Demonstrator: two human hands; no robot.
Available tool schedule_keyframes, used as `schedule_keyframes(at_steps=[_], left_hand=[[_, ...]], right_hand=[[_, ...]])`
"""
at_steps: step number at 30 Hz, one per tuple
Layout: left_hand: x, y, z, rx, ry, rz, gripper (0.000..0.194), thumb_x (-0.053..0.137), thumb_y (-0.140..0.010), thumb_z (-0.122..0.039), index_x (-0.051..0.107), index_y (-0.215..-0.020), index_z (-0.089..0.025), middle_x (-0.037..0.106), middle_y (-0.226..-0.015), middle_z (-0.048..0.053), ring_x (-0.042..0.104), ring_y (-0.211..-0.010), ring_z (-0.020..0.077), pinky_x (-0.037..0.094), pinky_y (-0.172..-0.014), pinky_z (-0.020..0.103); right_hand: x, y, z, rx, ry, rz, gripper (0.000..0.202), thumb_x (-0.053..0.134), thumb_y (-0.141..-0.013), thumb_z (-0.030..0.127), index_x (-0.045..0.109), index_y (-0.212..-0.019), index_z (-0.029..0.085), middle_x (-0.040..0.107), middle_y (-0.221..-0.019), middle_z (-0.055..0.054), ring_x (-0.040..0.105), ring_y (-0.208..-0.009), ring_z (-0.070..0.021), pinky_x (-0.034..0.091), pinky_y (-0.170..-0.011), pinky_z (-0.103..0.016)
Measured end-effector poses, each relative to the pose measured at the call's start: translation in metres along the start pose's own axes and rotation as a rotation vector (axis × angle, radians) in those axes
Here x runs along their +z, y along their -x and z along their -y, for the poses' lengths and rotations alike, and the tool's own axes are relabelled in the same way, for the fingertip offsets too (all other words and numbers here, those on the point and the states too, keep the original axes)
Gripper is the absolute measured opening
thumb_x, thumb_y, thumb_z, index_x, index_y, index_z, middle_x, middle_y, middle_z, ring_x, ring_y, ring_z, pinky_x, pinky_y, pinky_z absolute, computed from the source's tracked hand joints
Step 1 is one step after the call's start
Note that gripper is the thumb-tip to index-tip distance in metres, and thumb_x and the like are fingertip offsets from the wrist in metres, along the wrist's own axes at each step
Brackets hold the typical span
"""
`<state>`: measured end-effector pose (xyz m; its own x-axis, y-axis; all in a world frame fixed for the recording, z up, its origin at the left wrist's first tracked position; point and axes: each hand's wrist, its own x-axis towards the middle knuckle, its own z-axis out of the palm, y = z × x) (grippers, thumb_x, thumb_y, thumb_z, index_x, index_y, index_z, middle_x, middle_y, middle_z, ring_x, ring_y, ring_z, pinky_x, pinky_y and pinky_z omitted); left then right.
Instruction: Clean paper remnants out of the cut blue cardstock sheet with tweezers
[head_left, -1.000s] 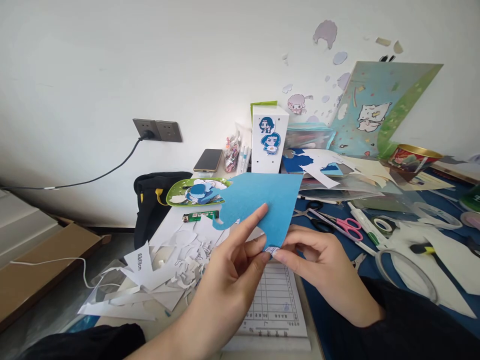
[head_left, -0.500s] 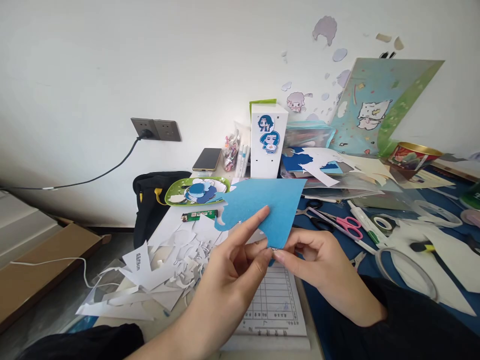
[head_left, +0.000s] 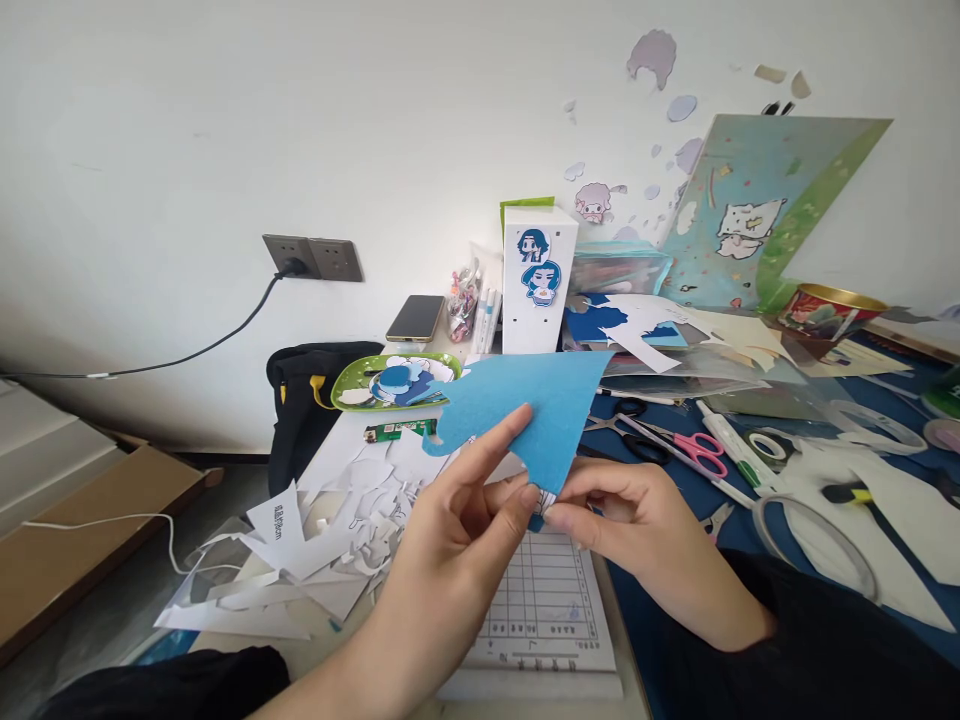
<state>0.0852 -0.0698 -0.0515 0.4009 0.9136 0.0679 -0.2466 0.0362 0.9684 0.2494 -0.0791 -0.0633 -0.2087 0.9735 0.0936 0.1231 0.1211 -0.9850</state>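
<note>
A blue sheet (head_left: pixel 517 390) with a curved, cut left edge is held up over the printed form pad (head_left: pixel 551 600). My left hand (head_left: pixel 472 510) pinches its lower end between thumb and fingers, the index finger stretched along the sheet's face. At the same lower end, my right hand (head_left: pixel 622 510) is closed, thumb and index finger on the sheet's corner. A small piece with black-and-white print (head_left: pixel 545 497) shows between the two thumbs; its lower part is partly hidden.
White paper scraps (head_left: pixel 360 520) heap up left of the pad. Behind them sits a green tray (head_left: pixel 345 385) of cut-outs. Black scissors (head_left: pixel 630 425), pink scissors (head_left: pixel 701 450) and a clear ring (head_left: pixel 817 540) lie at right. A white box (head_left: pixel 536 335) stands at the back.
The blue sheet has tilted and shifted slightly down and left. The thumbs have moved a little apart, and more of the printed piece shows between them.
</note>
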Motion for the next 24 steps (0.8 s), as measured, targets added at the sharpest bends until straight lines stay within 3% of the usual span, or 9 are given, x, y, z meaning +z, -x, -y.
schedule_keyframes(at_steps=[9,15,24], left_hand=[[0.0024,0.0009,0.0023,0.008,0.080,0.035,0.048,0.058,-0.087,-0.020,0.045,-0.133,-0.025,0.069,-0.075,-0.002,0.061,-0.076,0.0104,0.049,-0.077,0.021],[0.0007,0.0002,0.0000,-0.042,0.092,0.054,0.050,0.056,-0.088,-0.021,0.040,-0.136,-0.025,0.070,-0.105,0.004,0.064,-0.090,0.0155,0.048,-0.084,0.026],[-0.0029,0.0005,0.0002,-0.086,0.165,0.062,0.048,0.053,-0.088,-0.021,0.043,-0.135,-0.025,0.068,-0.109,0.006,0.061,-0.103,0.0212,0.041,-0.096,0.035]], right_hand=[[0.0034,0.0008,-0.0012,0.107,-0.250,0.017,0.018,0.068,-0.077,0.030,0.062,-0.067,0.016,0.056,-0.062,0.002,0.048,-0.055,-0.0085,0.041,-0.053,-0.021],[0.0027,-0.0012,-0.0005,0.140,-0.261,-0.007,0.018,0.068,-0.076,0.031,0.064,-0.067,0.017,0.053,-0.058,0.003,0.047,-0.055,-0.0090,0.041,-0.055,-0.022],[0.0034,-0.0002,-0.0001,0.118,-0.259,-0.009,0.018,0.066,-0.077,0.028,0.061,-0.063,0.017,0.053,-0.058,0.002,0.048,-0.055,-0.0093,0.042,-0.054,-0.021]])
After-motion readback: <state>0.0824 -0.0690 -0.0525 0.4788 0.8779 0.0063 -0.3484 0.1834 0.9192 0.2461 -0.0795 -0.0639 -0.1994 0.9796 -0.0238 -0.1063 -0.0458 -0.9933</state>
